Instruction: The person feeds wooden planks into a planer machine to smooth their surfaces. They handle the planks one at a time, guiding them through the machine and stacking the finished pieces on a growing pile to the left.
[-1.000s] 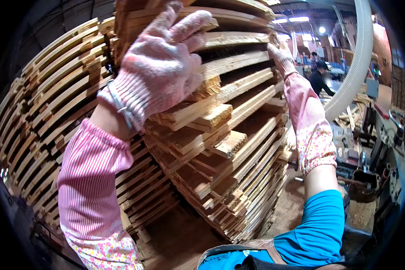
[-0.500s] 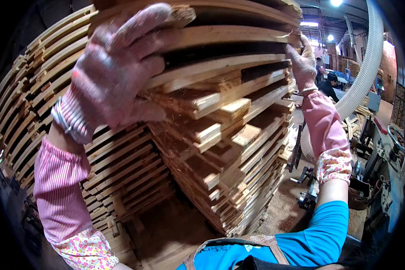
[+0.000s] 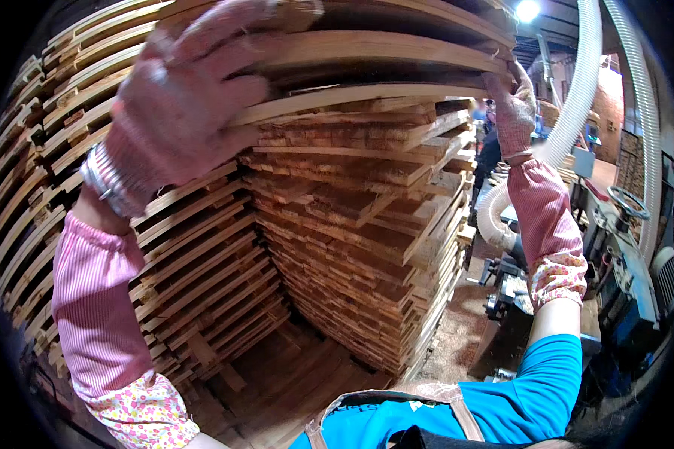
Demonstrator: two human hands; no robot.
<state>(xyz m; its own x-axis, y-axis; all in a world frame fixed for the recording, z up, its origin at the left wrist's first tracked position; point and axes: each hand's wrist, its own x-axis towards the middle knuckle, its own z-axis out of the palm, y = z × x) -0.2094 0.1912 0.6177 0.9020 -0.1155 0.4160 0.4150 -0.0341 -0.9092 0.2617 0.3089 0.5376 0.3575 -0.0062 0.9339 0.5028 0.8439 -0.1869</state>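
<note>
Several long, pale wooden boards (image 3: 397,49) span the upper view, one above another with dark gaps between. My left hand (image 3: 183,105), in a soiled pinkish work glove, is closed round their left ends, fingers bent over the wood and thumb lower down. At the right ends, my right hand (image 3: 513,112), gloved likewise, grips the boards with its fingertips partly hidden behind the wood. Just under these boards rises a tall stack of boards (image 3: 329,224), its layers unevenly offset at the near corner.
Another high board stack (image 3: 75,127) stands at the left, meeting the middle one in a corner above a brown floor (image 3: 277,374). At right are a machine with a handwheel (image 3: 627,202), pale ribbed hoses (image 3: 577,90) and sawdust-covered floor (image 3: 457,337).
The view has swung toward the right, showing more of the hoses and machine. Both hands keep their grip, and the held boards now sit across the stack's top at a different angle.
</note>
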